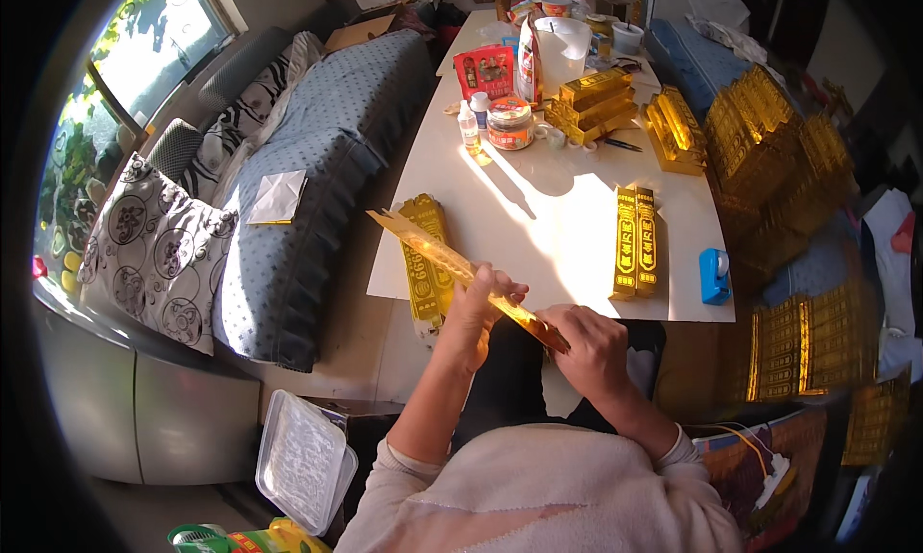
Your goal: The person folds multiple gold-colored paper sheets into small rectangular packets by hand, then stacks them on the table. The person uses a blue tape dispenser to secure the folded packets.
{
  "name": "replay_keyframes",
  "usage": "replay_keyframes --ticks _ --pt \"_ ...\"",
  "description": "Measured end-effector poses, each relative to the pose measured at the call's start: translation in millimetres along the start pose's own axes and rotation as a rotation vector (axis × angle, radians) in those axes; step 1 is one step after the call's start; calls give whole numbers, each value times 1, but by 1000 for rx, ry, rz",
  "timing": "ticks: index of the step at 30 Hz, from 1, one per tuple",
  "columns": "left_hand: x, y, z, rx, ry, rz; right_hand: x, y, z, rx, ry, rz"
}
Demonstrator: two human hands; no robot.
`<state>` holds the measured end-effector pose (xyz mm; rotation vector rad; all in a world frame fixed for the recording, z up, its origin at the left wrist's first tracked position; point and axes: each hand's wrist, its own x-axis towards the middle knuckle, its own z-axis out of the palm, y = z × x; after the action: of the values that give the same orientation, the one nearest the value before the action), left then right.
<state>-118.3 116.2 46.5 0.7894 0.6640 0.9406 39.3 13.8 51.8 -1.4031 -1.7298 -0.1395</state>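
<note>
A long, narrow piece of shiny gold card is held at a slant above my lap, its far end reaching out over the table's near left corner. My left hand is closed around its middle, the thumb along it. The fingers of my right hand are closed on its near end. Beneath the card's far end, flat gold printed cards lie in a pile at the table's left edge. Two long gold boxes stand side by side near the front right, beside a small blue object with a white top.
On the white table stand a round jar, small bottles, a red packet and stacked gold boxes. More gold stacks rise at the right. A covered sofa and clear plastic container are at left.
</note>
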Motion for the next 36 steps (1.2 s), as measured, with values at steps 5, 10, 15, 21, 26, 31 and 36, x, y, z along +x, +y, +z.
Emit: replay_keyframes --ticks 5,10,15,21,26,31,36 --pt "3 -6 3 32 6 20 -6 1 8 -149 -41 -108" --pt "13 0 14 -53 172 137 -11 3 12 -172 -8 -218" --pt "19 5 9 -62 166 100 -21 1 8 -165 -17 -193" --pt "21 -7 1 -40 11 66 -20 6 4 -6 11 34" --pt "7 -24 11 53 -24 -37 -16 9 -1 79 -42 198" --pt "3 -29 20 80 22 -116 -21 15 3 22 -20 209" --pt "-2 -29 31 94 132 -165 -24 16 4 -45 -66 175"
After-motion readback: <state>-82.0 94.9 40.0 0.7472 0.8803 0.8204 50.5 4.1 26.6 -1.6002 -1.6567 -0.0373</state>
